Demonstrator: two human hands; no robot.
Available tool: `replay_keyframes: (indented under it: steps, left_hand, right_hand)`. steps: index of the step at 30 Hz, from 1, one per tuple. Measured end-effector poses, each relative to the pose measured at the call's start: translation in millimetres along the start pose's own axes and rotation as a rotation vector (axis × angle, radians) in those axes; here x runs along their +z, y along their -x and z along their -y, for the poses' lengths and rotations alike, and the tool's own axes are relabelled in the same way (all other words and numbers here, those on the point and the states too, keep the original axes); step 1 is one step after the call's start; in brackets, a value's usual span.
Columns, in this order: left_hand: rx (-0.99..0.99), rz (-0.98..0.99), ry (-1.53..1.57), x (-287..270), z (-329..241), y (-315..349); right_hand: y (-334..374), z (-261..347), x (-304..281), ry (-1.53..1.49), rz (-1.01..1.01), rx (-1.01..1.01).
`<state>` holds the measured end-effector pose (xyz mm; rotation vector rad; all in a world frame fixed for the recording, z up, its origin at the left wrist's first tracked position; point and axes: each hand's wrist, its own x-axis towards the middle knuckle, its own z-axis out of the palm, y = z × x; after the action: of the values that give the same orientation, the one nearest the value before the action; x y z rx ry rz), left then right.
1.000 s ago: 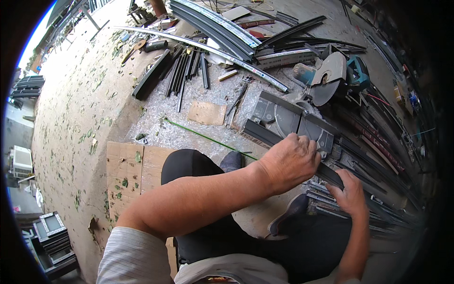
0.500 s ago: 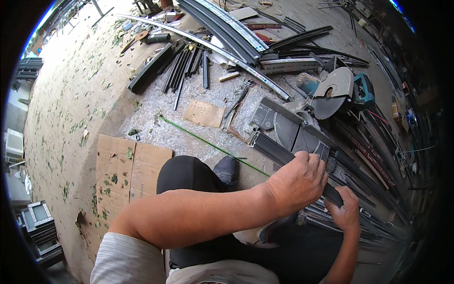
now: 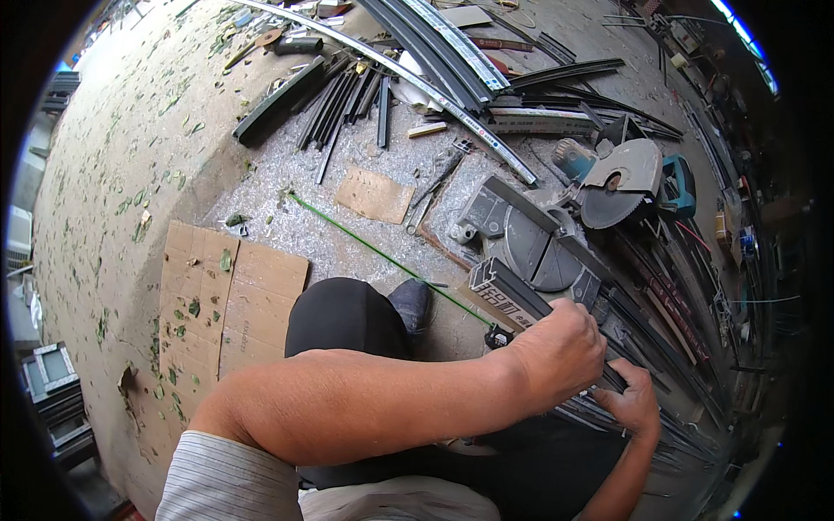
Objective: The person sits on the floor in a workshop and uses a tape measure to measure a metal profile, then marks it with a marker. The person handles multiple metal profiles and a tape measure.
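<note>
My left hand [image 3: 565, 352] reaches across my body and is closed over a dark aluminium profile [image 3: 524, 293]. The profile's open, channelled end points away from me to the left, and a pale side with printing faces me. Farther back along the same bar, my right hand [image 3: 632, 401] grips it from the right side. The bar is held close to the near edge of the grey base of a mitre saw [image 3: 543, 252]. A black tape measure case [image 3: 498, 337] lies beside my left wrist, its green blade [image 3: 365, 245] stretched out over the floor.
The saw's toothed blade [image 3: 608, 208] stands beyond its base. Dark profile offcuts [image 3: 343, 108] and long bars [image 3: 434, 52] lie ahead, with more stacked bars [image 3: 686, 304] to the right. Flattened cardboard [image 3: 234, 304] lies left of my knee, and metal shavings cover the floor.
The profile has turned in my hands, so its printed pale side now shows. Its front end has shifted slightly right and nearer. The tape measure case has come into sight.
</note>
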<state>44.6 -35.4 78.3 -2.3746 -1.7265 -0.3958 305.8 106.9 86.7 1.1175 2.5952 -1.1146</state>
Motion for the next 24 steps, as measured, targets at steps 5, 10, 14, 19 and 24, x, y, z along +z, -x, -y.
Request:
replay_keyframes:
  steps: [5,10,14,19,24]
  left_hand:
    - [0.020,0.052,0.084,-1.0,-2.7,-5.0]
    - [0.039,0.038,0.151,0.0,-2.5,-6.9]
    - [0.117,0.177,0.198,-7.0,3.9,-14.5]
    - [0.150,0.228,0.251,-11.4,9.6,-17.9]
    - [0.153,0.313,0.306,-16.7,17.8,-18.6]
  right_hand:
    - [-0.7,-9.5,-8.4,-0.066,0.075,0.027]
    - [-1.9,-17.8,-6.6,-0.129,0.070,-0.005]
    - [-2.3,-13.9,-9.9,-0.133,0.078,0.021]
    - [-0.3,-17.4,-8.2,-0.096,0.032,0.070]
    - [-3.1,0.1,1.7,-0.058,-0.004,0.103]
